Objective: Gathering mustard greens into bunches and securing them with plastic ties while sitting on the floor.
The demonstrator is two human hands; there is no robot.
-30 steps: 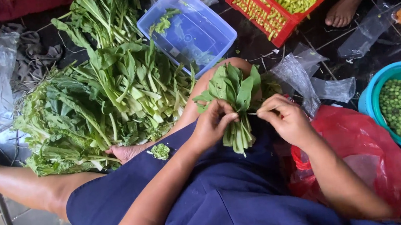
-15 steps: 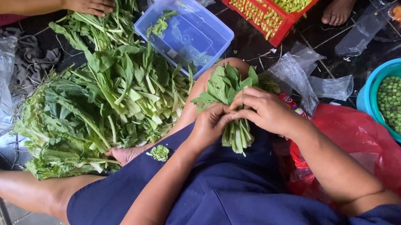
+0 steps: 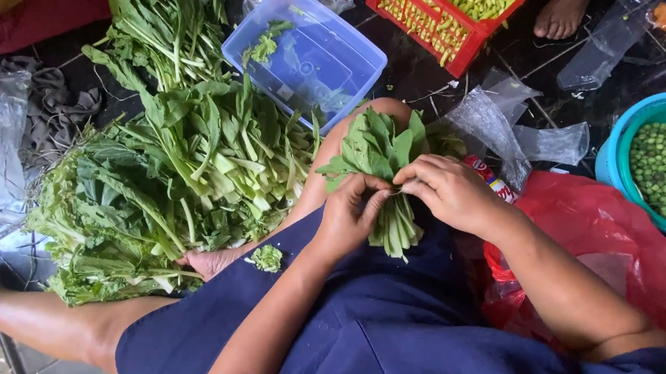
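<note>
Soft, even daylight; sharp focus

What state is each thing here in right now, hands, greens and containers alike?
Left hand: closed around the bundle.
Right hand: gripping the bundle's middle.
Bundle of greens: gathered, held upright on the lap.
Pile of greens: loose, heaped on the floor.
Blue tub: open, nearly empty, a few scraps.
Red crate: full of green pods.
Teal bowl: holding small green peas.
Red bag: crumpled, lying beside the lap.
</note>
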